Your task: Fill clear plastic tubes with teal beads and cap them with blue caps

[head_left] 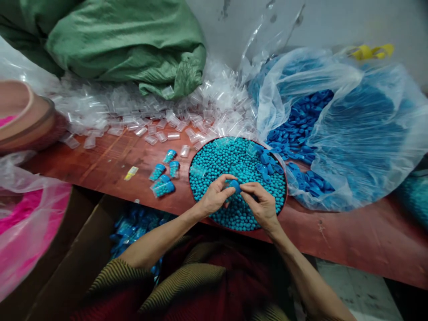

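Over a round tray full of turquoise beads, my two hands meet at a small cup with a blue cap. My left hand is closed around the cup, most of which its fingers hide. The fingertips of my right hand pinch the cap's right side. Several loose blue caps lie on the beads at the tray's back right, along with a few clear cups. Left of the tray, several bead-filled cups with blue caps rest on the red table.
Clear empty cups are heaped along the back, beneath a green cloth sack. A clear plastic bag spills blue caps at right. A pinkish tub stands far left. Blue-capped cups lie below the table edge.
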Action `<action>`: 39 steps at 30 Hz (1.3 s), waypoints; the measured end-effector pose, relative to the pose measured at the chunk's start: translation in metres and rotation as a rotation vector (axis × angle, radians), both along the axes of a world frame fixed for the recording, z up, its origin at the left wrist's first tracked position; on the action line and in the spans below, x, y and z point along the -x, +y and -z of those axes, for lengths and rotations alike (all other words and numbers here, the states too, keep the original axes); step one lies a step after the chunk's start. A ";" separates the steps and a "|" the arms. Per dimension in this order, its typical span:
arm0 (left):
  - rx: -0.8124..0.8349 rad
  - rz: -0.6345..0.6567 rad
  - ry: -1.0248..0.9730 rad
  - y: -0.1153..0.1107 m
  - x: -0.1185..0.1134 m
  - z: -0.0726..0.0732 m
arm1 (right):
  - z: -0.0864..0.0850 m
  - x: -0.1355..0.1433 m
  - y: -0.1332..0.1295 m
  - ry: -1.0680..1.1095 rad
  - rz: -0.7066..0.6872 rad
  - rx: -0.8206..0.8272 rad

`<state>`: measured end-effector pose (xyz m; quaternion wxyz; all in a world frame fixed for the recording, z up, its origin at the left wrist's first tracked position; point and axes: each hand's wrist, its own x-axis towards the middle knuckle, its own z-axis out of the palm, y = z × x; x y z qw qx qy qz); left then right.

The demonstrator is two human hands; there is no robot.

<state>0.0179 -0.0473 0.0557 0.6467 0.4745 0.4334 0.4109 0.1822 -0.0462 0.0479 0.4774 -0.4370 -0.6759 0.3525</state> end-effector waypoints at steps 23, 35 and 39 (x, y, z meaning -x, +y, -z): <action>-0.144 -0.071 0.019 -0.013 -0.004 -0.006 | 0.005 0.023 -0.007 -0.478 -0.051 -0.287; -0.082 -0.087 0.130 -0.020 -0.011 -0.007 | 0.022 0.032 -0.022 -0.466 0.087 -0.350; -0.183 -0.128 0.376 -0.020 0.016 0.000 | 0.014 0.038 -0.026 -0.650 -0.078 -0.239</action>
